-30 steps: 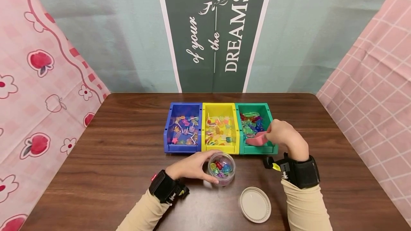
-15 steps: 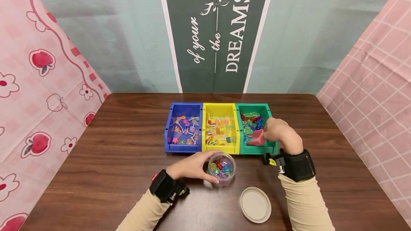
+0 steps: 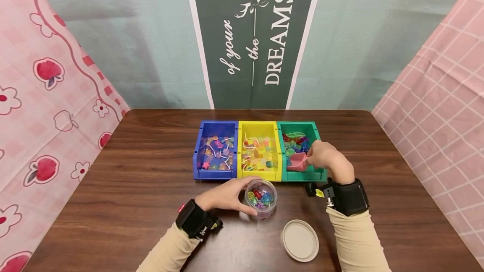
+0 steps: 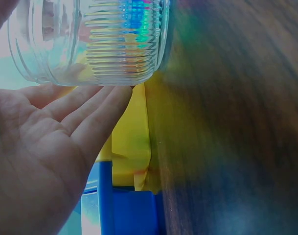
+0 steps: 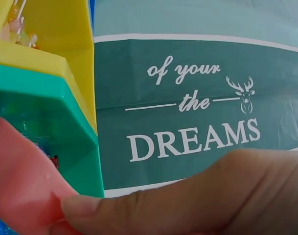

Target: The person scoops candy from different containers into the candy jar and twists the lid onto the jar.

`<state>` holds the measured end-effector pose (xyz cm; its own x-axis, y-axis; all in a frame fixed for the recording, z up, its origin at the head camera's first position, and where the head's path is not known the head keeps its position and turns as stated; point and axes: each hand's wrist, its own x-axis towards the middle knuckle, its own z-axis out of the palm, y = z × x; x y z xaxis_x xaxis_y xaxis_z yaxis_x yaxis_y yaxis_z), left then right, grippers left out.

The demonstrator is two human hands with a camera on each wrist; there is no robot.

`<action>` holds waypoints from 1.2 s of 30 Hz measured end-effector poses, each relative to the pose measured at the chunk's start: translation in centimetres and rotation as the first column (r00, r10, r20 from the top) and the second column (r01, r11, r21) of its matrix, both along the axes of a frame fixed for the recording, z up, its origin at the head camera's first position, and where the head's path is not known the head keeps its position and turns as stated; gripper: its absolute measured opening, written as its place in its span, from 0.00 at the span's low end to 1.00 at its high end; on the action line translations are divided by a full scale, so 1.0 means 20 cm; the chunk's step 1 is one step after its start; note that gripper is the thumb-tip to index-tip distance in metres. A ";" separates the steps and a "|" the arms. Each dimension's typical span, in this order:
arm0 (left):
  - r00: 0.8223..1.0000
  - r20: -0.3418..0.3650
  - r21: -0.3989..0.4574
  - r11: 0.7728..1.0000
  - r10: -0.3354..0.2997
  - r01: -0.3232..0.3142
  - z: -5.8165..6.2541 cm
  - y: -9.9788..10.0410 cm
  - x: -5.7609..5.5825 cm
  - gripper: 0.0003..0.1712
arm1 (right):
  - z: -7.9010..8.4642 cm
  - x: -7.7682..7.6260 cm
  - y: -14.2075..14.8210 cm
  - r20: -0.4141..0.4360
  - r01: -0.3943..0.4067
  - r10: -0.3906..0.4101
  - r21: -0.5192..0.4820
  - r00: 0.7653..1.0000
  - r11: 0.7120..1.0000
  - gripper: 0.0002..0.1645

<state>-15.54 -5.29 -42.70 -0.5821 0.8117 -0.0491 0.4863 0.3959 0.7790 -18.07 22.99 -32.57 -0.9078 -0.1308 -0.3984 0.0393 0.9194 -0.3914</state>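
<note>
My left hand (image 3: 227,196) holds a clear round jar (image 3: 264,211) standing on the table, thumb on the near side and fingers on the far side. Its ribbed wall (image 4: 122,54) shows large in the left wrist view. Colourful translucent pieces (image 3: 261,196) lie inside the jar. With my right hand (image 3: 328,158) I pinch the handle of a pink scoop (image 3: 297,163), which is low in the front of the green bin (image 3: 307,176). The right wrist view has the thumb (image 5: 82,206) on the scoop; the other fingers are mostly hidden. Red, green and blue pieces (image 3: 293,146) lie in that bin.
A yellow bin (image 3: 259,175) and a blue bin (image 3: 215,174) stand side by side left of the green one, holding small candy-like pieces, some on sticks. A whitish round lid (image 3: 300,240) lies on the brown table (image 3: 151,150) near the front. Curtains hang behind and at both sides.
My right hand has moved slightly left, and the scoop has tilted and shifted left within the green bin. The left hand and jar have stayed in place.
</note>
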 end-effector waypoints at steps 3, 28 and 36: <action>1.000 0.008 0.005 1.000 -0.001 0.001 0.00 0.00 0.00 0.50 | -0.02 0.00 0.01 -0.005 0.005 -0.005 0.002 1.000 1.000 0.12; 1.000 -0.008 0.002 1.000 -0.002 0.002 -0.01 0.00 0.00 0.49 | -0.13 0.05 -0.05 -0.053 0.195 -0.194 0.023 0.980 0.980 0.22; 1.000 -0.013 -0.002 1.000 0.001 -0.001 -0.01 0.01 0.00 0.50 | -0.17 0.02 -0.03 -0.023 0.206 -0.205 0.060 0.978 0.977 0.21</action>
